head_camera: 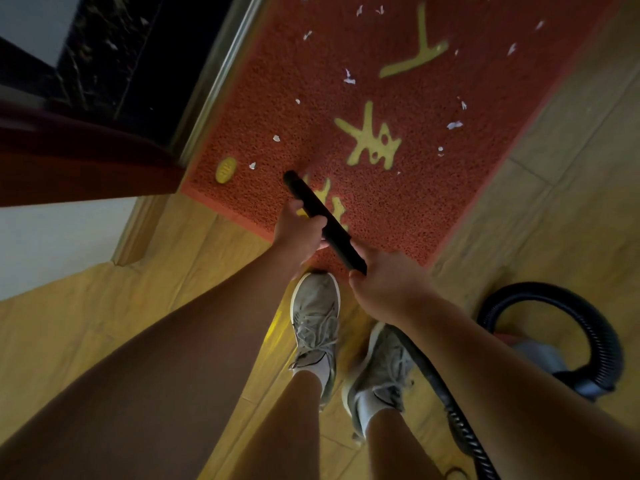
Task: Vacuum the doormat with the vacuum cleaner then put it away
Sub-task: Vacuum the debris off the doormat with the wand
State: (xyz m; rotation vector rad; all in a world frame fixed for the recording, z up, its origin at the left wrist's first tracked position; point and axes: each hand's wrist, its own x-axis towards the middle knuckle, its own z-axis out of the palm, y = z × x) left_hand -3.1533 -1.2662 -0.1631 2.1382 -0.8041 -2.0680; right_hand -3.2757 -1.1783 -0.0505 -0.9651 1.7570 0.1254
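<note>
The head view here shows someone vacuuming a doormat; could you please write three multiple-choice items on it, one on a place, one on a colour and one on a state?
1. Where does the vacuum cleaner body sit?
A. On the mat
B. On the wooden floor at the person's right
C. In the doorway

2. What colour is the doormat?
A. Red with yellow characters
B. Plain grey
C. Blue with white stripes

3. How is the black nozzle tube held?
A. Lying loose on the floor
B. By one hand only
C. By both hands

Answers:
1. B: the vacuum cleaner body rests on the wooden floor, off the mat, its hose looping above it.
2. A: the doormat is red with yellow characters, strewn with white paper scraps.
3. C: the left hand and the right hand both grip the nozzle tube.
</note>
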